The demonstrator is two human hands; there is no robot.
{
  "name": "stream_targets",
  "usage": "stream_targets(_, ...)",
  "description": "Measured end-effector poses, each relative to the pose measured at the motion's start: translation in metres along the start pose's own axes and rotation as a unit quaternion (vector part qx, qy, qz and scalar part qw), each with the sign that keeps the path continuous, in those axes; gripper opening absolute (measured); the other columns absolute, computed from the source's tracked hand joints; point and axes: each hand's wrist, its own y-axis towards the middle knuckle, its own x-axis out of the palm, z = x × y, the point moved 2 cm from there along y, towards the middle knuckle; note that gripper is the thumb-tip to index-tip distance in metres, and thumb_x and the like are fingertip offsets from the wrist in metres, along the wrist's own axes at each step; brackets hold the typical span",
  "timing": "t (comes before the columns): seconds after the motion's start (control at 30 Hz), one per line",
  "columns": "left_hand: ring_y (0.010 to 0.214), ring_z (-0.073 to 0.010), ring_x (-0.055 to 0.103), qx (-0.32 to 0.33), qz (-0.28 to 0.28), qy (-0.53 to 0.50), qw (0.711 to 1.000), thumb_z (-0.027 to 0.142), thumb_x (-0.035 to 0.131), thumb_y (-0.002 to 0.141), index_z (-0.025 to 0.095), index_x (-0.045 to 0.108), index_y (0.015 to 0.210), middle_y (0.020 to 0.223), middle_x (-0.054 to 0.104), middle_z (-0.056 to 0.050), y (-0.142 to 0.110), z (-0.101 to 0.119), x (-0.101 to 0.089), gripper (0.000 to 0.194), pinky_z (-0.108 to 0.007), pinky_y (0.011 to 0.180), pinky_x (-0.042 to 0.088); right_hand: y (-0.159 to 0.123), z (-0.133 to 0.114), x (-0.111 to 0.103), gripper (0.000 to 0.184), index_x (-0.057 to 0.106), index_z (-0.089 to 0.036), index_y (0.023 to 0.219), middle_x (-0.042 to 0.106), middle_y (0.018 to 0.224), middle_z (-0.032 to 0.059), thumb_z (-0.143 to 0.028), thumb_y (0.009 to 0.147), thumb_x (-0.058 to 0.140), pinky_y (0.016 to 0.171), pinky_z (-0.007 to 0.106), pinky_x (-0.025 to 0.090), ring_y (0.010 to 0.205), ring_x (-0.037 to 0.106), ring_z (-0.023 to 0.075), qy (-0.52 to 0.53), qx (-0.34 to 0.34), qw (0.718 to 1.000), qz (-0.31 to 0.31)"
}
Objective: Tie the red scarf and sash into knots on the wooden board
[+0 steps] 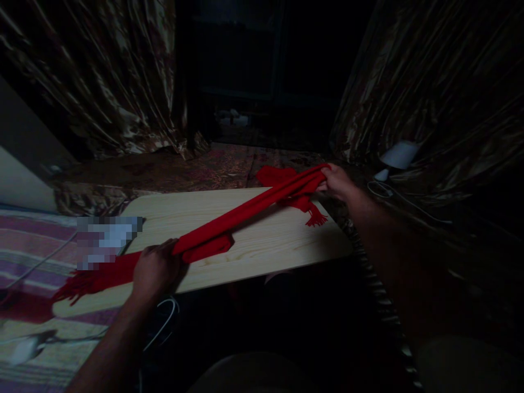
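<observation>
A red scarf [245,210] with fringed ends stretches in a long narrow band across the pale wooden table [262,245]. My left hand [158,266] is closed around it at the lower left, and a fringed end spreads beyond that hand toward the table's left edge. Higher up at the right, my right hand [336,183] grips the scarf above the table's far right corner. Part of the scarf hangs below the right hand, with another fringe lying on the wood. A folded piece of it rests beside the left hand.
A blurred-out flat object [106,240] lies at the table's left. Beyond is a striped bedcover [36,234] with a white charger [27,349] and cables. A small white lamp [399,155] stands at the right. Patterned curtains [135,82] hang behind, and the room is dim.
</observation>
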Motion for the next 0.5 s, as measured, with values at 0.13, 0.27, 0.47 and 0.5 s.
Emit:
stream_targets(0.13,0.096,-0.0329,0.071,0.005,-0.012,0.005,1.0,0.04,0.048,0.089,0.015,0.072,0.114,0.105,0.075,-0.017,0.0,-0.001,-0.002,0.042,-0.037,0.078,0.053,0.004,-0.041,-0.012,0.04,0.057,-0.02,0.134,0.055,0.147,0.0153,-0.025,0.098,0.042,0.103,0.049,0.048,0.125,0.059,0.0292,-0.101,-0.078,0.977,0.171)
stream_targets(0.27,0.092,-0.0326,0.072,-0.015,0.002,-0.002,1.0,0.04,0.049,0.088,0.016,0.073,0.113,0.098,0.075,-0.017,-0.002,-0.001,-0.004,0.042,-0.037,0.073,0.052,0.005,-0.053,-0.03,0.037,0.067,-0.02,0.12,0.039,0.163,0.0064,-0.017,0.088,0.049,0.117,0.056,0.032,0.141,0.044,0.0324,-0.2,-0.184,0.945,0.182)
stream_targets(0.47,0.087,-0.0322,0.072,-0.071,-0.015,-0.035,0.997,0.039,0.04,0.092,0.016,0.073,0.118,0.098,0.076,-0.017,0.0,-0.004,-0.005,0.048,-0.035,0.067,0.048,0.006,-0.02,-0.031,0.027,0.076,-0.019,0.102,0.076,0.106,0.0095,-0.026,0.088,0.055,0.093,0.038,0.051,0.103,0.067,0.0269,-0.24,-0.026,0.969,0.052)
stream_targets(0.5,0.087,-0.0325,0.073,-0.094,-0.021,-0.047,0.994,0.039,0.039,0.093,0.016,0.072,0.122,0.098,0.077,-0.018,0.0,-0.006,-0.005,0.05,-0.035,0.066,0.048,0.004,-0.015,-0.03,0.023,0.077,-0.019,0.095,0.076,0.096,0.0089,-0.027,0.087,0.058,0.089,0.037,0.052,0.096,0.068,0.0263,-0.246,0.001,0.969,0.022)
